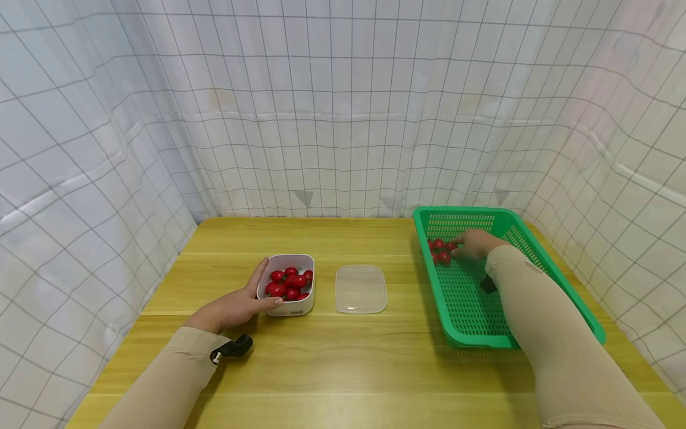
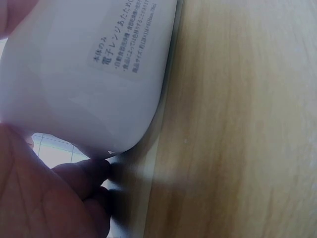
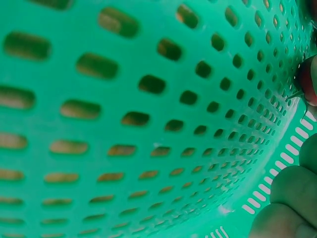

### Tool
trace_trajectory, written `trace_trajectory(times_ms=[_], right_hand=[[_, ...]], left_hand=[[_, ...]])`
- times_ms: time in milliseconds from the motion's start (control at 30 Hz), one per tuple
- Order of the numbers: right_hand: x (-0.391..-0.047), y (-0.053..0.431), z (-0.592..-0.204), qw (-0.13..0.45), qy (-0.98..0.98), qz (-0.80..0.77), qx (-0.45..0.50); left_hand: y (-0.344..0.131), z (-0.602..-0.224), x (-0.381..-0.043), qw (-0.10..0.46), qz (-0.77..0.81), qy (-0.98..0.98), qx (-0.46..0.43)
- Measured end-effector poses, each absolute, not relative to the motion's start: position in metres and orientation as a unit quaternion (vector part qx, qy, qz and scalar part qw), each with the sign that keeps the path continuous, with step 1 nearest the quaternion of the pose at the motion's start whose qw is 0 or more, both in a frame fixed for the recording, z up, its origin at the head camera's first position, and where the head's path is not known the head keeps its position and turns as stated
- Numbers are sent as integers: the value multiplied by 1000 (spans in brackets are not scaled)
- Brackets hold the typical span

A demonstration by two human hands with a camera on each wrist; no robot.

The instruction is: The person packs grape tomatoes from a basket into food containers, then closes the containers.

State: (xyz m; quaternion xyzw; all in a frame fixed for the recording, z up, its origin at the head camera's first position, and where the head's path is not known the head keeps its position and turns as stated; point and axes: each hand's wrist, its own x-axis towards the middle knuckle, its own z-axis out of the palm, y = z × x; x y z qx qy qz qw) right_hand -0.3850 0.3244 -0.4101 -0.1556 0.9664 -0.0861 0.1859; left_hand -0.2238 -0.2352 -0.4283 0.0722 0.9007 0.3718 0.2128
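On the left of the table, a white square plastic container (image 1: pixel 297 308) holds several red cherry tomatoes (image 1: pixel 289 283). My left hand (image 1: pixel 241 304) grips its left side, thumb at the near rim and fingers along the outer wall. Printed Japanese text shows on the container wall (image 2: pixel 84 84) in the left wrist view. My right hand (image 1: pixel 474 243) reaches into a green slotted basket (image 1: pixel 439 298), among several cherry tomatoes (image 1: pixel 438 257) in its far left corner. In the right wrist view, its fingers (image 3: pixel 292 188) are curled and a cherry tomato (image 3: pixel 307 87) is pinched at the fingertips, partly cut off.
A clear flat lid (image 1: pixel 361 289) lies on the wooden table (image 1: pixel 343 369) between the container and the basket. White grid-patterned curtains (image 1: pixel 343 119) surround the table at the back and both sides. The basket stands close to the right edge.
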Motion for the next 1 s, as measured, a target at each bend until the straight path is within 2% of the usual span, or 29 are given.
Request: trace_trajectory(times_ms=[1000], right_hand=[[-385, 327, -410, 179, 966, -77, -169]], left_hand=[[-238, -430, -225, 213, 375, 898, 82]])
